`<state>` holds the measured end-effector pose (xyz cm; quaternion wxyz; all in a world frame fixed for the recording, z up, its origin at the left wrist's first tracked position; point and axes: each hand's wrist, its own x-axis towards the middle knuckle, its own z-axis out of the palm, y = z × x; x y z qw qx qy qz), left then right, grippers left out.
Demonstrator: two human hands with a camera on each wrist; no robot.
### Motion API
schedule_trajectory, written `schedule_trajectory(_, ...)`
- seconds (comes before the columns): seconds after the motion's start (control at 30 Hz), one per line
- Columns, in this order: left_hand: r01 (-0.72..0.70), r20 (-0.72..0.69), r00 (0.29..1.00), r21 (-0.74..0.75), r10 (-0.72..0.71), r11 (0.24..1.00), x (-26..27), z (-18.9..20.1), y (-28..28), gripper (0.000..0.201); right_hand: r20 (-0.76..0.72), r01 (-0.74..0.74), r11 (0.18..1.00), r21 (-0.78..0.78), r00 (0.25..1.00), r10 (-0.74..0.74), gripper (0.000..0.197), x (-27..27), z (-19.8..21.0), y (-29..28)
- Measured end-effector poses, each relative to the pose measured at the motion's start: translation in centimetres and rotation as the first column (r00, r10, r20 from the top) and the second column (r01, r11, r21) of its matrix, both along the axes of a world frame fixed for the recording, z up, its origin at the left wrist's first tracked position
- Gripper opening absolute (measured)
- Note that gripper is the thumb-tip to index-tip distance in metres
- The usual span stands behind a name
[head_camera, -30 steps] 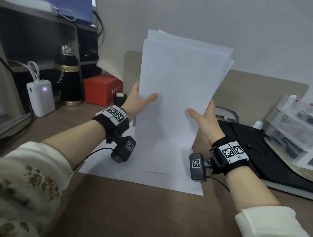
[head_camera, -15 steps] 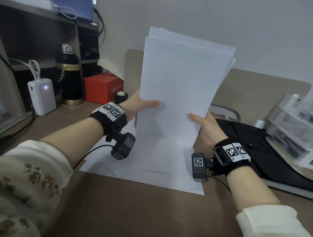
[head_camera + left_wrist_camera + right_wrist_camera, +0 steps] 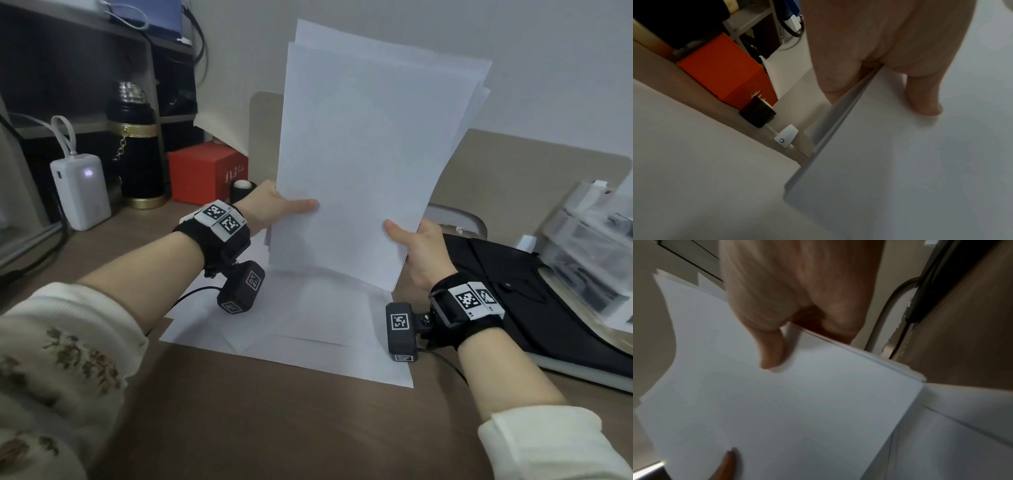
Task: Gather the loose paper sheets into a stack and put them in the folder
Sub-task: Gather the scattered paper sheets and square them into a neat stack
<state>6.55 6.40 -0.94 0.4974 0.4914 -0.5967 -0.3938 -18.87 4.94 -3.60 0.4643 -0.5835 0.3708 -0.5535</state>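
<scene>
A bundle of white paper sheets (image 3: 363, 161) stands upright above the desk, its top edges uneven. My left hand (image 3: 274, 205) grips its left edge, thumb across the front; the same bundle (image 3: 910, 162) fills the left wrist view. My right hand (image 3: 416, 246) grips the right edge near the bottom corner, thumb on the front of the sheets (image 3: 777, 402). More loose sheets (image 3: 291, 329) lie flat on the desk under the bundle. The black folder (image 3: 548, 308) lies closed on the desk to the right of my right wrist.
At the back left stand a white power bank (image 3: 82, 192), a black and gold flask (image 3: 137, 150) and a red box (image 3: 205, 171). A small black roll (image 3: 241, 190) sits beside the box. Clear plastic trays (image 3: 592, 246) stand at the far right. Shelves rise behind.
The held bundle has risen a little and shifted slightly right, both hands still on its edges. The sheets on the desk have not moved.
</scene>
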Motion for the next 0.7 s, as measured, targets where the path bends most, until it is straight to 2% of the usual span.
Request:
schedule_trajectory(0.1,0.052,-0.075,0.996,-0.013,-0.053,0.999,0.5,0.3,0.5,0.047,0.067,-0.106,0.994,0.007,0.992,0.105,0.018,0.0,0.8,0.7)
schedule_trajectory(0.13,0.058,-0.077,0.995,-0.008,-0.059,0.998,0.5,0.3,0.6,0.050,0.074,-0.141,0.990,0.017,0.988,0.139,0.021,0.0,0.9,0.9)
schedule_trajectory(0.2,0.061,-0.082,0.995,0.011,-0.060,0.998,0.4,0.2,0.8,0.042,0.061,-0.163,0.986,0.038,0.985,0.161,0.027,0.1,0.9,1.0)
schedule_trajectory(0.27,0.063,-0.082,0.995,0.038,-0.059,0.997,0.1,0.1,0.7,0.028,0.046,-0.120,0.991,0.053,0.992,0.118,0.027,0.2,0.7,0.8)
schedule_trajectory(0.43,0.076,-0.041,0.997,0.103,-0.072,0.992,-0.7,0.4,0.3,0.023,0.045,0.026,0.996,0.087,0.999,-0.030,0.017,-0.1,0.6,0.1)
schedule_trajectory(0.57,0.008,-0.121,0.992,0.219,0.019,0.976,0.0,0.9,-0.1,0.040,0.142,0.041,0.984,0.171,0.988,-0.066,0.025,-0.7,0.6,-0.3)
schedule_trajectory(0.6,-0.054,-0.087,0.993,0.259,0.079,0.964,0.5,0.6,-0.5,0.047,0.174,0.034,0.980,0.195,0.982,-0.068,0.027,-0.9,0.6,-0.3)
schedule_trajectory(0.63,-0.130,0.046,0.991,0.278,0.122,0.952,1.4,0.3,-1.0,0.055,0.204,0.023,0.976,0.217,0.977,-0.069,0.029,-1.1,0.6,-0.4)
schedule_trajectory(0.67,-0.202,0.305,0.945,0.255,0.120,0.945,2.3,-0.1,-1.3,0.057,0.231,0.013,0.970,0.244,0.970,-0.072,0.031,-1.3,0.6,-0.6)
schedule_trajectory(0.7,-0.258,0.579,0.811,0.231,0.081,0.938,3.3,-0.6,-1.5,0.057,0.251,0.004,0.962,0.273,0.965,-0.075,0.035,-1.4,0.5,-0.7)
